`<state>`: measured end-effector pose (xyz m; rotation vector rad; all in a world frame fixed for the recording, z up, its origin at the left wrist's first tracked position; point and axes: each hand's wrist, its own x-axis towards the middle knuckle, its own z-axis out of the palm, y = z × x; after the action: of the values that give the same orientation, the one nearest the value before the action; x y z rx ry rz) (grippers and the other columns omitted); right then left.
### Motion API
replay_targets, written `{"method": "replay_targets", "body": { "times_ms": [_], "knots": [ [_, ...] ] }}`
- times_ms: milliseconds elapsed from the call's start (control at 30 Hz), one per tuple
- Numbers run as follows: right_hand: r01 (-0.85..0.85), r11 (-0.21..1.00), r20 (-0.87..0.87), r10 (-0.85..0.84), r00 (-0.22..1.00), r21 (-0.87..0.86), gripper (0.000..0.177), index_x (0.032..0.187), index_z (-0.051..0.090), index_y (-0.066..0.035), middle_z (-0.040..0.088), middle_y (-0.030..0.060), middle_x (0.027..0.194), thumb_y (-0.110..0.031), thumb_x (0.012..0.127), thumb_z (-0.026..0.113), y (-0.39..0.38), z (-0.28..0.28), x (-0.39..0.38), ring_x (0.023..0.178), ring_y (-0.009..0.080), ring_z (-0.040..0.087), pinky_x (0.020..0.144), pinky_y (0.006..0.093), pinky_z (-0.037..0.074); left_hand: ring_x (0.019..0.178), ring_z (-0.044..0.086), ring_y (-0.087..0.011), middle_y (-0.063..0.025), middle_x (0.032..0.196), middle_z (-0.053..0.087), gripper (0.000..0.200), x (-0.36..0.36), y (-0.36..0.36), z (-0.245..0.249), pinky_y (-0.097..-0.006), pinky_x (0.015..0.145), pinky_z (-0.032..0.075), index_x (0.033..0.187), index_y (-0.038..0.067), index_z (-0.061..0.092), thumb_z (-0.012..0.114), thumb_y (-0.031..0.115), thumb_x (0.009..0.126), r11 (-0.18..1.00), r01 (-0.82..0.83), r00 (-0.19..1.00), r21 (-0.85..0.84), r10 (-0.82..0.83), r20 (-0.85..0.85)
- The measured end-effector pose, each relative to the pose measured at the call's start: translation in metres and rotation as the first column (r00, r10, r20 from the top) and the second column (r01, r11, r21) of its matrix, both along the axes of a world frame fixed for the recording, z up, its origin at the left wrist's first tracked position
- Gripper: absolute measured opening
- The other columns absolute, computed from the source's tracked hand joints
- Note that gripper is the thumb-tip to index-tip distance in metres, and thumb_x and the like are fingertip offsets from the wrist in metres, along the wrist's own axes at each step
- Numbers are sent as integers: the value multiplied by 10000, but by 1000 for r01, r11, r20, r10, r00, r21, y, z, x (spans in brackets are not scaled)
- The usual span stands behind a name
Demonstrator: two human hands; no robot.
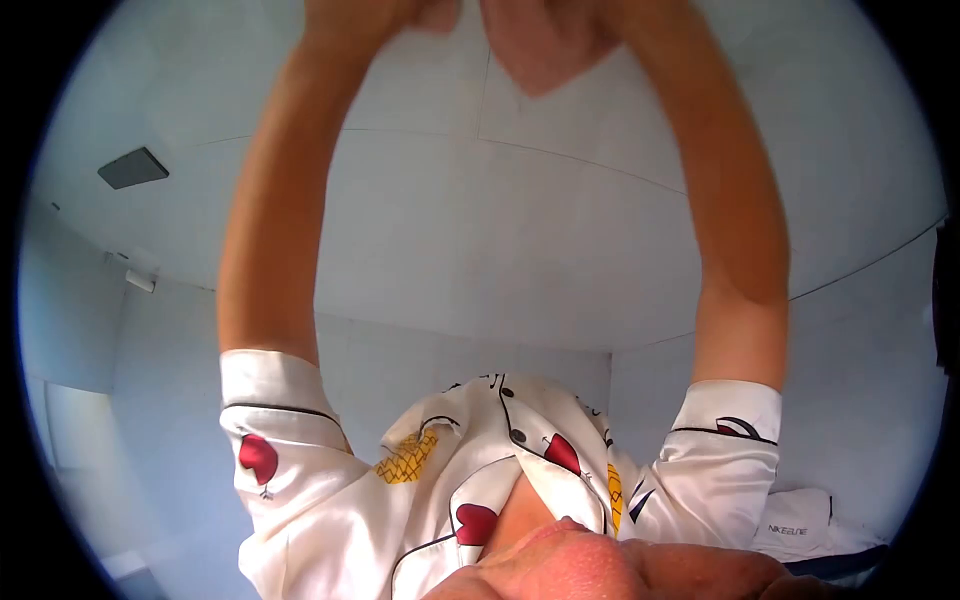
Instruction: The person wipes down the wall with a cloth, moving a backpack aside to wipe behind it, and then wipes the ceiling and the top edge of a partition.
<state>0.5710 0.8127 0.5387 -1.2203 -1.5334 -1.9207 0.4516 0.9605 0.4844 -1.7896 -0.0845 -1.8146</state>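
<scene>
The camera looks back at me rather than at a work surface. Both bare arms reach up to the top edge of the picture, close to the lens. My left hand [385, 14] is mostly cut off by the frame, with curled fingers just showing. My right hand [545, 45] shows part of its palm or heel beside it, the two nearly touching. What either hand holds is out of view. I wear a white short-sleeved shirt [430, 470] with red fruit and yellow pineapple prints. My chin fills the bottom edge.
Behind me is a white panelled ceiling [520, 230] with a dark square vent [133, 167] at the upper left. A small white fitting [140, 281] sits on the left wall. White fabric with lettering [800, 525] lies at the lower right.
</scene>
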Motion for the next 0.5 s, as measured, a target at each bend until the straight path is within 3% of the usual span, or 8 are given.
{"method": "replay_targets", "body": {
  "times_ms": [67,133,267,367,400,500],
  "knots": [
    [-36,994,-87,27,996,-104,468,1232,586,-89,554,121,1283,-287,818,675,4,-40,-12,1240,332,484,1118,523,285,1324,464,-337,-150,1384,542,427,-2,15,-46,-521,1126,279,1372,67,522,544,215,972,992,62,996,-108,-69,-63],
    [-73,976,-173,38,984,-203,410,1195,607,-140,571,85,1265,-292,819,671,10,-73,-23,1247,300,485,1127,507,277,1309,462,-330,-116,1349,553,483,6,35,-83,-566,1141,228,1395,65,494,579,279,969,955,201,978,-220,-209,-15],
    [-94,923,-272,-12,962,-374,295,1115,633,-245,594,8,1250,-306,827,656,15,-149,-43,1269,242,481,1152,470,248,1273,479,-347,-136,1327,560,425,-20,32,-178,-588,1124,228,1356,76,507,584,185,952,900,97,972,-425,-178,-155],
    [3,895,-246,-126,961,-445,223,1064,622,-296,581,-46,1294,-329,845,641,11,-221,-44,1312,222,462,1174,442,215,1294,461,-350,-135,1334,556,418,-38,11,-267,-587,1118,242,1360,97,500,589,135,954,832,157,951,-532,-272,-145],
    [-18,906,-267,-106,958,-423,243,1085,626,-292,579,-54,1302,-334,847,644,12,-238,-42,1327,221,452,1176,443,215,1298,460,-349,-132,1333,557,419,-40,7,-275,-589,1106,257,1357,99,499,599,121,951,812,173,943,-557,-300,-146],
    [-20,922,-326,-116,938,-386,368,1149,629,-291,578,-65,1320,-390,800,686,13,-241,-31,1342,228,438,1152,456,257,1296,454,-348,-119,1344,549,411,-34,-29,-216,-565,1084,296,1339,92,507,614,98,942,778,155,915,-609,-345,-208]
  ]
}}
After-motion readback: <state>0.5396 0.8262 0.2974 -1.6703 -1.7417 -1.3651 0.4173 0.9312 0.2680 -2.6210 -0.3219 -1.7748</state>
